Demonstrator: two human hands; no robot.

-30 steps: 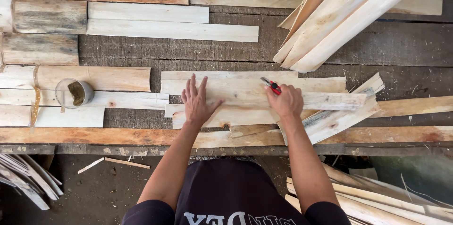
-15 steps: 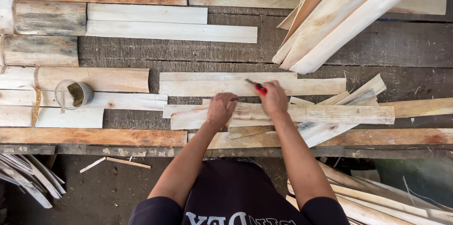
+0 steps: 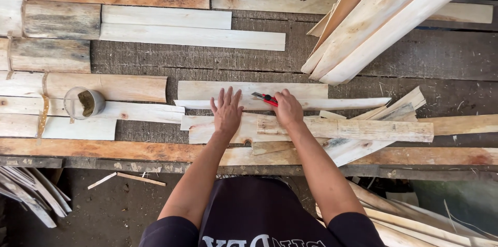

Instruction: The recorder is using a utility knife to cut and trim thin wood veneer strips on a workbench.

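Observation:
My left hand (image 3: pixel 226 111) lies flat with fingers spread on a pale wooden plank (image 3: pixel 218 128) near the bench's front. My right hand (image 3: pixel 288 109) grips a red utility knife (image 3: pixel 265 98), its blade pointing left over the thin pale board (image 3: pixel 290 91) lying just beyond. A narrower wooden slat (image 3: pixel 363 129) rests across the plank to the right of my right hand. Both hands sit close together over these boards.
A small round tin (image 3: pixel 84 103) stands on planks at the left. Long pale boards (image 3: pixel 384 19) lean in from the upper right. More planks (image 3: pixel 171 25) lie at the back. The bench's front edge (image 3: pixel 104 151) runs below; scrap slats (image 3: pixel 26 190) lie on the ground.
My left hand went from a loose fist near the right hand to flat and spread on the plank. The right hand with the knife shifted slightly left.

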